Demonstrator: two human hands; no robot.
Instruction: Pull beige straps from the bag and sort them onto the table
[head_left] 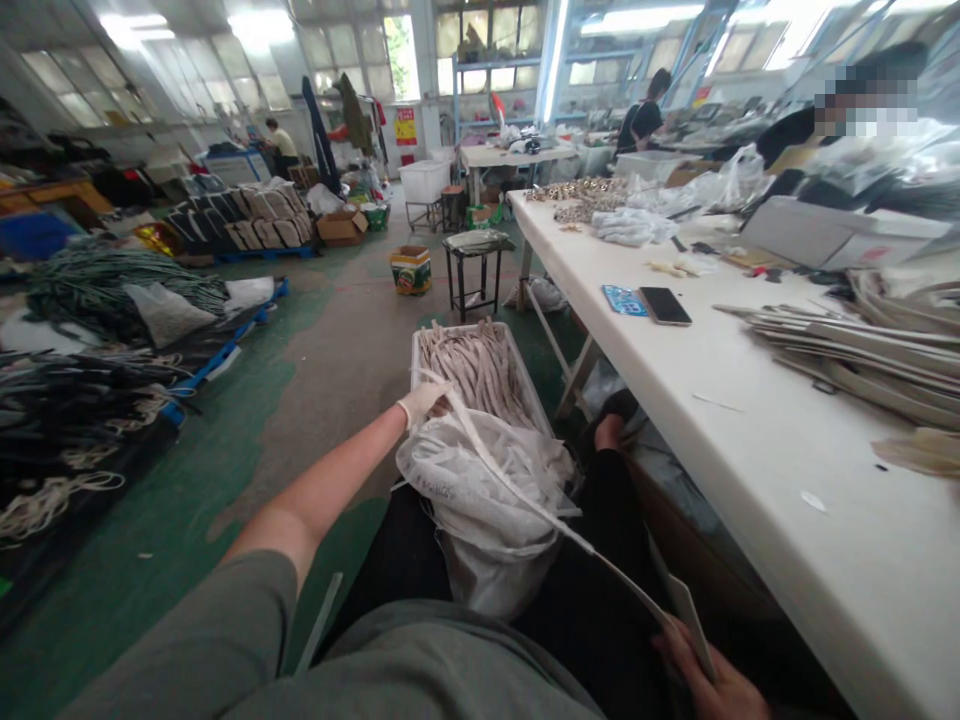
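Observation:
A long pale strip (517, 492) stretches diagonally across my lap. At its far end my left hand (424, 404), in a white glove, is closed on it. The near end runs into my right hand (709, 672), whose fingers are closed around it at the lower right. A flat beige piece (691, 622) also sticks up from my right hand. Below the strip, an open white plastic sack (480, 535) filled with pale scraps sits between my legs. Just beyond it, a white bin (531, 378) holds many beige strips (474, 368), with my left hand at its near left edge.
On the right, a long white table (660, 390) carries a phone (665, 306), a blue packet (624, 301) and bundled beige straps (862, 350). A black stool (475, 275) and a carton (410, 270) stand ahead. Dark cords (67, 400) lie on a pallet at left. Other people sit farther off.

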